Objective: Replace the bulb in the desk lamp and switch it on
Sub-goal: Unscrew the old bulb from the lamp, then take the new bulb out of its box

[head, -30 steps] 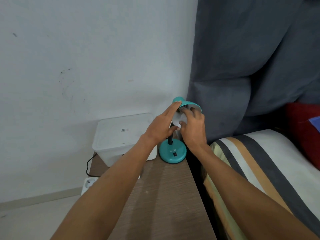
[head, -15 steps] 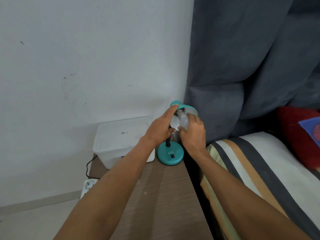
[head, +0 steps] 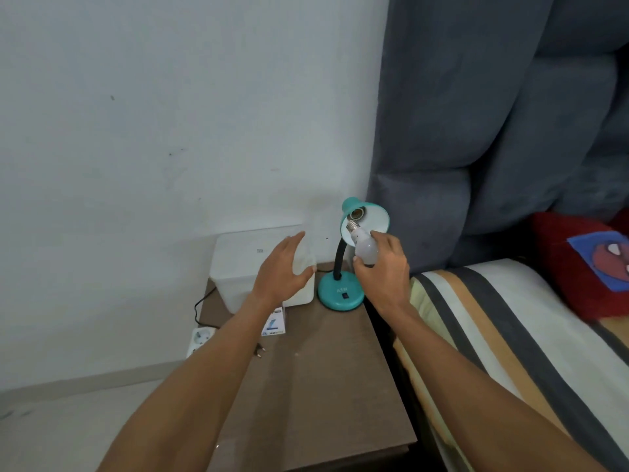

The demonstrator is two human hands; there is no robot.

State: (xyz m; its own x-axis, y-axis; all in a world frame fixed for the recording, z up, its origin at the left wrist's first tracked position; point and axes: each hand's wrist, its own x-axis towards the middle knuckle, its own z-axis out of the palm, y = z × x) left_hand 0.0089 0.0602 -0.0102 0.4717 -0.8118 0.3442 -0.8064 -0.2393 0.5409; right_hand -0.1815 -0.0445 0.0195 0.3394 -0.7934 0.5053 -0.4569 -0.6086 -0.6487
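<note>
White wall and a grey headboard back the brown desk. Your right hand has its grip closed around the bulb, screw base aimed at 11 o'clock, just clear of the empty socket in the teal lamp. At 9 o'clock from the bulb, your left hand hangs with fingers spread wide, holding nothing, over a white box.

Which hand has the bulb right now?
The right hand: its fingers wrap the bulb, just out of the lamp shade. The left hand is open, holding nothing.
</note>
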